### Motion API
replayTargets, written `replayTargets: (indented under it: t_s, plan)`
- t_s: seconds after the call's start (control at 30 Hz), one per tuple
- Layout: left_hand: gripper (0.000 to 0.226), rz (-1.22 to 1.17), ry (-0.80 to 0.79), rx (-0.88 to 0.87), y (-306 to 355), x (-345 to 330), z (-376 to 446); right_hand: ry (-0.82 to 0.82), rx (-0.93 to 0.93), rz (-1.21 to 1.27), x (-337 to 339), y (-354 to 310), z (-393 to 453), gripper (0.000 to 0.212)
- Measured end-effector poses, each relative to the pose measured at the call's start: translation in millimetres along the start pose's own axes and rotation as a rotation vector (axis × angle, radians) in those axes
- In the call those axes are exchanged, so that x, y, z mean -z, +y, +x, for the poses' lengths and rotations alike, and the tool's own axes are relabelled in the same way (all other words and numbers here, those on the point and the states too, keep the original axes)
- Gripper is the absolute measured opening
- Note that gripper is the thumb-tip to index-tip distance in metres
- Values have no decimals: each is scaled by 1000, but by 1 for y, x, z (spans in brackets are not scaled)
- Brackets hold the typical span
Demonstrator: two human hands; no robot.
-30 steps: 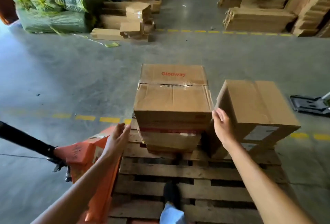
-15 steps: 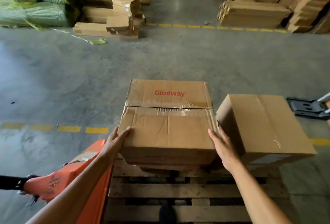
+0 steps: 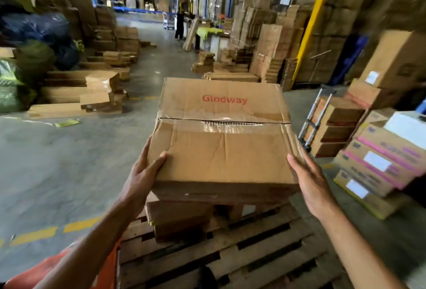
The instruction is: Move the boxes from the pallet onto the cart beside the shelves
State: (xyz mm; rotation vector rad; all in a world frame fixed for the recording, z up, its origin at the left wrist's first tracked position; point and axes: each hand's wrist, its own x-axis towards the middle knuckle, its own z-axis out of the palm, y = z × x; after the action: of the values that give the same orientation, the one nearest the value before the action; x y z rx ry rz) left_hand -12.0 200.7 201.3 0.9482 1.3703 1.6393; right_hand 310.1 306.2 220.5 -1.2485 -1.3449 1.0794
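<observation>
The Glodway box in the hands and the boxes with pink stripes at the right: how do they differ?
The Glodway box is plain brown with red lettering; the pink-striped boxes bear pink bands and white labels. The Glodway box is creased, its taped seam torn, and is held by the left hand and right hand; the pink-striped boxes lie stacked, untouched. Both are cardboard.

Open floor left; box stacks and hand truck crowd right.
</observation>
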Motion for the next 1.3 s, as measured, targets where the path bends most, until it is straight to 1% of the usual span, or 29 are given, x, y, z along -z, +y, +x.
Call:
replayTargets:
  t_s: [0.03, 0.1, 0.13, 0.2, 0.23, 0.3, 0.33, 0.4, 0.47, 0.53, 0.6, 0.7, 0.77, 0.87, 1.03, 1.2, 1.3]
  plan:
    - [65, 11, -26, -12, 8, -15, -10, 40, 30, 4, 22, -12, -17, 71]
    - [67, 9, -102, -20, 21, -50, -29, 139, 75, 12, 68, -29, -52, 59]
    - [69, -5, -152, -31, 26, -70, -39, 190, 99, 6, 92, -38, -73, 57]
    - [63, -1, -218, -22, 33, -116, -56, 292, 125, -42, 141, -47, -109, 69]
    - [58, -11, -242, -24, 36, -134, -63, 338, 108, -61, 161, -47, -124, 71]
    - [50, -3, -348, -12, 39, -184, -87, 429, 82, -53, 213, -51, -165, 56]
    - [52, 12, -399, 1, 37, -209, -99, 476, 82, -39, 236, -53, -188, 52]
    - [57, 17, -500, 23, 36, -256, -128, 599, 81, -35, 279, -54, -226, 49]
    - [57, 9, -647, 48, 29, -303, -160, 722, 61, -47, 319, -49, -268, 48]
    - [56, 24, -755, 104, 26, -346, -197, 827, 8, -66, 359, -31, -307, 51]
    - [54, 59, -864, 103, 3, -387, -211, 905, -48, -69, 391, -8, -338, 50]
    - [65, 160, -995, 132, -29, -445, -242, 988, -111, -22, 435, 27, -382, 46]
    - [54, 191, -1038, 162, -48, -473, -262, 1003, -137, -23, 451, 42, -402, 45]
    - [44, 213, -1044, 243, -73, -503, -288, 1028, -195, -42, 464, 62, -421, 48]
    - [53, 283, -1103, 372, -109, -527, -298, 1035, -273, -54, 476, 105, -424, 50]
    - [52, 318, -1065, 342, -124, -539, -290, 1051, -264, -44, 476, 121, -412, 48]
    - [43, 355, -994, 248, -119, -551, -286, 1059, -224, -14, 480, 121, -399, 42]
